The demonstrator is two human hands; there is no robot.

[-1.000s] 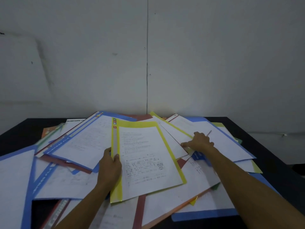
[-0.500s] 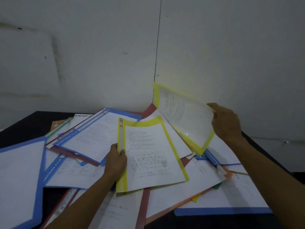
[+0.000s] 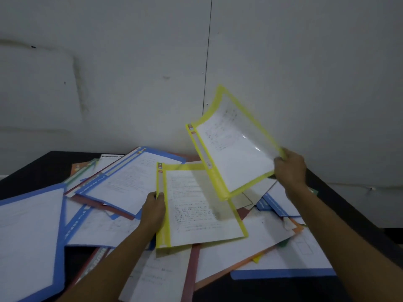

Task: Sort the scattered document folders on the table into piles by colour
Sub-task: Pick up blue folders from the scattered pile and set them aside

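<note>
Across the dark surface (image 3: 32, 171), sorting has barely begun: I have two yellows in hand and everything else is mixed.

Filling the middle and bottom of the frame, the heap of folders (image 3: 250, 243) lies jumbled, with blue, red and orange covers overlapping and no single-colour pile that I can make out. Biggest in view is the blue folder (image 3: 28, 236) at lower left. At centre frame the flat yellow folder (image 3: 200, 205) lies on top of the heap, my left hand (image 3: 153, 211) grasping its spine edge with the thumb on top. Right of centre, the lifted yellow folder (image 3: 233, 149) hangs tilted in the air above the heap, pinched at its right corner by the fingers (image 3: 281, 159) of my right hand (image 3: 290, 168). I judge these two will start a yellow pile, while the blues, reds and orange remain to be sorted.
</note>
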